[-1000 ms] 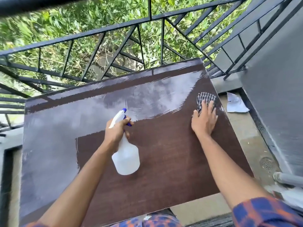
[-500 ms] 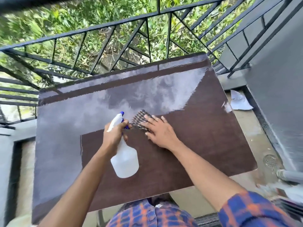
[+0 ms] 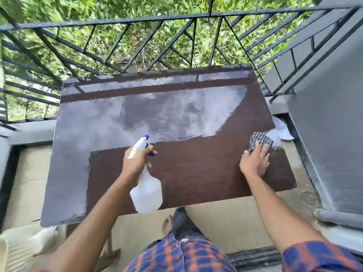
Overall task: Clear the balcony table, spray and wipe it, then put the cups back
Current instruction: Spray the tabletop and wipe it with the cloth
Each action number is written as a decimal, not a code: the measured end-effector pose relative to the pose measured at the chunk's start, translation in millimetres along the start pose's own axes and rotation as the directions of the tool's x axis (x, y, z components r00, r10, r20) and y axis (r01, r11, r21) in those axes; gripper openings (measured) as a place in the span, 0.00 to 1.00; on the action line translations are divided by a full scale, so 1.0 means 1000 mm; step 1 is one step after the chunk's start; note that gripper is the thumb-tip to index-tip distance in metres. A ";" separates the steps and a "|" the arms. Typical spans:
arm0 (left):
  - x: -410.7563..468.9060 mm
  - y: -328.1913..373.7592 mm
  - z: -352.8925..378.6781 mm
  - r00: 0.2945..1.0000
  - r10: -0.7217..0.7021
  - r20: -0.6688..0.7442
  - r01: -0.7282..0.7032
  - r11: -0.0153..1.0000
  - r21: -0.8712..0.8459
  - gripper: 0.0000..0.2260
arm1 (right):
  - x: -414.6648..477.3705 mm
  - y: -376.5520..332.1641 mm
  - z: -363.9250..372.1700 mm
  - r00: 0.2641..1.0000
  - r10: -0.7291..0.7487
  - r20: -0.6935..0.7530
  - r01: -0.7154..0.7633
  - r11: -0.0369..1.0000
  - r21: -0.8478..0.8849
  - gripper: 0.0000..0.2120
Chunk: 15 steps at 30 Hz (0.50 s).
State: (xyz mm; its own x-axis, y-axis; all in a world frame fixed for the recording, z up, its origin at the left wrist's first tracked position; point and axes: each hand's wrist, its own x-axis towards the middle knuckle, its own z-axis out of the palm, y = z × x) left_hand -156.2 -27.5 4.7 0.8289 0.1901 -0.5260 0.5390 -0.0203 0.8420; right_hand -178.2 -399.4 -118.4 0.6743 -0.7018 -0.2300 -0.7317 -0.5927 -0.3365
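A dark brown glossy table (image 3: 196,173) fills the middle of the view, with sky glare on its far and left parts. My left hand (image 3: 135,163) grips the neck of a white spray bottle (image 3: 147,193) with a blue nozzle, held over the table's near middle. My right hand (image 3: 254,163) lies flat on a black-and-white checked cloth (image 3: 261,141), pressing it onto the table near the right edge. No cups are in view.
A black metal railing (image 3: 176,42) runs right behind the table, with greenery beyond. A grey wall (image 3: 330,134) stands at the right. A white paper scrap (image 3: 282,130) lies on the tiled floor (image 3: 225,222) beside a floor drain (image 3: 308,198). My foot (image 3: 167,225) is under the near edge.
My right hand swept the cloth from the right edge to the table's middle and back to the right edge. My left hand kept the bottle in about the same place.
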 end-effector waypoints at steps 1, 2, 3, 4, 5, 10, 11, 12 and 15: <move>-0.005 -0.006 -0.006 1.000 0.000 -0.010 0.000 1.000 0.004 0.05 | -0.024 -0.015 0.009 1.000 -0.025 0.012 0.025 1.000 0.011 0.29; -0.010 -0.011 -0.012 1.000 -0.003 -0.018 0.003 1.000 0.004 0.05 | -0.048 -0.032 0.019 0.995 -0.090 0.033 0.090 0.996 0.006 0.30; -0.017 -0.014 -0.019 1.000 -0.010 -0.030 0.010 1.000 0.004 0.04 | -0.074 -0.049 0.029 0.980 -0.184 0.072 0.185 0.983 -0.007 0.30; -0.022 -0.018 -0.023 0.999 -0.016 -0.038 0.016 1.000 0.006 0.04 | -0.098 -0.066 0.039 0.949 -0.286 0.129 0.291 0.957 -0.017 0.31; -0.026 -0.020 -0.027 0.999 -0.025 -0.042 0.025 1.000 0.010 0.04 | -0.120 -0.082 0.050 0.898 -0.392 0.200 0.403 0.915 -0.015 0.31; -0.049 -0.035 -0.050 0.995 -0.016 -0.098 0.016 1.000 0.004 0.05 | -0.216 -0.111 0.089 0.421 -0.779 0.464 0.860 0.506 0.069 0.29; -0.053 -0.037 -0.052 0.995 -0.009 -0.099 0.009 1.000 0.005 0.05 | -0.223 -0.104 0.091 0.374 -0.804 0.463 0.885 0.458 0.080 0.28; -0.056 -0.040 -0.054 0.995 -0.002 -0.099 0.002 1.000 0.000 0.05 | -0.224 -0.094 0.089 0.353 -0.821 0.448 0.899 0.431 0.081 0.28; -0.063 -0.047 -0.056 0.994 -0.013 -0.105 0.010 0.999 -0.031 0.04 | -0.205 -0.051 0.071 0.423 -0.814 0.397 0.878 0.477 0.042 0.26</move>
State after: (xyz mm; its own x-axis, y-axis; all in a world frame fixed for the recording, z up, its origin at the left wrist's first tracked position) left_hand -241.8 16.3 4.8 0.8016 0.2928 -0.5213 0.5421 0.0119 0.8403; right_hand -271.7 -197.3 -118.7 0.9210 0.3424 -0.1858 0.2473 -0.8824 -0.4004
